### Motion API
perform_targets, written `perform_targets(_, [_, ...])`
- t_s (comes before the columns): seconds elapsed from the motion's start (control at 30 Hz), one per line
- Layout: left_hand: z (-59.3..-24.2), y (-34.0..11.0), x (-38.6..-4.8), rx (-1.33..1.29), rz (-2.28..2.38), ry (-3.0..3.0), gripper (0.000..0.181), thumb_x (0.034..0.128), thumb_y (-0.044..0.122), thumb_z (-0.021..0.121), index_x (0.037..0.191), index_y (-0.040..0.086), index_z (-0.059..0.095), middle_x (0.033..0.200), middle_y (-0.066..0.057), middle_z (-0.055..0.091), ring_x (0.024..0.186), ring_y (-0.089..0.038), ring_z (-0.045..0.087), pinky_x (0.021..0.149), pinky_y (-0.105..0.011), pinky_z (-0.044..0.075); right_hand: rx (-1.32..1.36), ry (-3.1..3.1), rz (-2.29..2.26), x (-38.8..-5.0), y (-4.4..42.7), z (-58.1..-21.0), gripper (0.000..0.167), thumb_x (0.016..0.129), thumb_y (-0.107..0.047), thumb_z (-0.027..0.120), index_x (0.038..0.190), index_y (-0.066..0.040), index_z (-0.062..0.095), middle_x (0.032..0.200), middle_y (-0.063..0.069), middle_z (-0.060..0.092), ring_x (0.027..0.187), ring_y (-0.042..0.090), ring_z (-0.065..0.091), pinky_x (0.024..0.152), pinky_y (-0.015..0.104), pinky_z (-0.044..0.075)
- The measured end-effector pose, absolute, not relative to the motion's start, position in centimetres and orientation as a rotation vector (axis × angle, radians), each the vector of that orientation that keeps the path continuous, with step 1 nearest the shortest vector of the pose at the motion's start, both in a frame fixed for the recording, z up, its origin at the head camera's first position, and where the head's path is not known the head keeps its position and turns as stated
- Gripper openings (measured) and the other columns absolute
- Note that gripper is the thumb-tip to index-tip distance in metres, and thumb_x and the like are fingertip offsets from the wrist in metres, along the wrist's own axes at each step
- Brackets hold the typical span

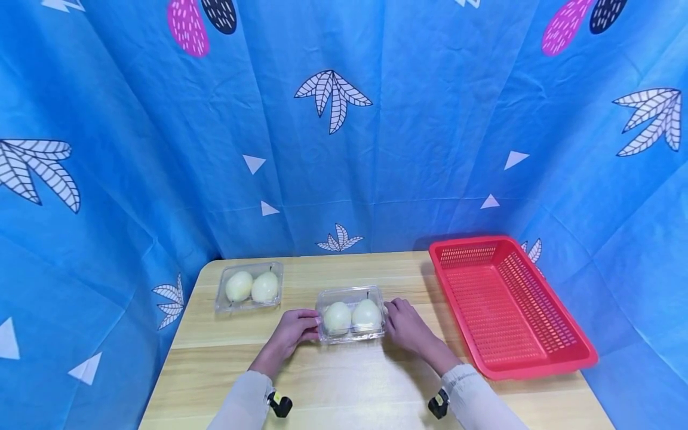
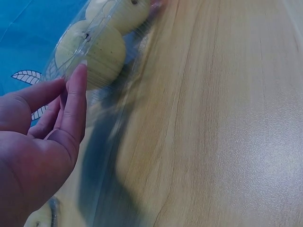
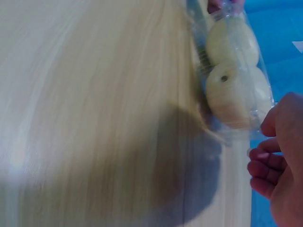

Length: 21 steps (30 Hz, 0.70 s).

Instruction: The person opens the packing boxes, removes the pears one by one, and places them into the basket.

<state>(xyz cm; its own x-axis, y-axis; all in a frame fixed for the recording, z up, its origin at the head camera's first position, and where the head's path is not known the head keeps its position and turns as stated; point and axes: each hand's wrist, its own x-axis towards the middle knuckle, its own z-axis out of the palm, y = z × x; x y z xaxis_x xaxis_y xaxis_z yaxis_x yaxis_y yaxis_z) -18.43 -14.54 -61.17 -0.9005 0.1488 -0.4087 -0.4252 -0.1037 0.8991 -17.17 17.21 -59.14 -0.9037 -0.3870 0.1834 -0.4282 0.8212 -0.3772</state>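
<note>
A clear plastic clamshell box [image 1: 352, 338] with two pale yellow pears [image 1: 366, 314] inside is between both hands, in the middle of the wooden table. My left hand [image 1: 297, 327] pinches its left end between thumb and fingers, as the left wrist view shows. At the opposite end my right hand [image 1: 407, 322] grips the box's edge with thumb and index finger; its other fingers curl below in the right wrist view. A second clear box [image 1: 220, 303], also with two pears [image 1: 265, 287], rests at the table's back left.
A red plastic basket [image 1: 467, 334] with perforated walls stands on the right side of the table, slightly turned. Behind and beside the wooden table [image 1: 344, 388] hangs a blue patterned curtain [image 1: 430, 149]. The table's rear edge is a short way behind the boxes.
</note>
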Motion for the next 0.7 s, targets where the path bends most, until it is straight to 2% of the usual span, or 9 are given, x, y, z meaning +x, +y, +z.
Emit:
perform_targets(0.17, [-61.0, -14.6, -18.2, -0.29, 2.059, 1.778, 0.041, 0.0938, -0.003, 0.068, 0.129, -0.019, 0.055, 0.086, -0.008, 0.069, 0.074, -0.014, 0.07, 0.07, -0.027, 0.064, 0.57, -2.865, 0.814, -17.5, 16.5, -59.0, 0.034, 0.093, -0.001, 0.063, 0.123, 0.014, 0.065, 0.098, 0.017, 0.065, 0.088, 0.024, 0.062, 0.081, 0.039, 0.06])
perform_targets(0.37, [-61.1, -14.7, -18.1, -0.28, 2.075, 1.763, 0.038, 0.0938, -0.004, 0.067, 0.126, -0.02, 0.055, 0.084, -0.007, 0.069, 0.074, -0.013, 0.07, 0.069, -0.026, 0.064, 0.418, -2.853, 0.981, -17.8, 16.0, -58.5, 0.029, 0.088, 0.005, 0.066, 0.115, 0.013, 0.069, 0.093, 0.02, 0.071, 0.081, 0.023, 0.066, 0.073, 0.036, 0.062])
perform_targets(0.7, [-61.0, -14.6, -17.7, -0.292, 2.08, 1.767, 0.038, 0.0945, -0.003, 0.066, 0.127, -0.019, 0.054, 0.086, -0.008, 0.07, 0.076, -0.013, 0.071, 0.071, -0.025, 0.063, -0.156, -2.861, 1.5, -18.1, 16.0, -57.7, 0.024, 0.086, 0.002, 0.066, 0.107, 0.006, 0.076, 0.088, 0.014, 0.075, 0.075, 0.015, 0.065, 0.066, 0.026, 0.054])
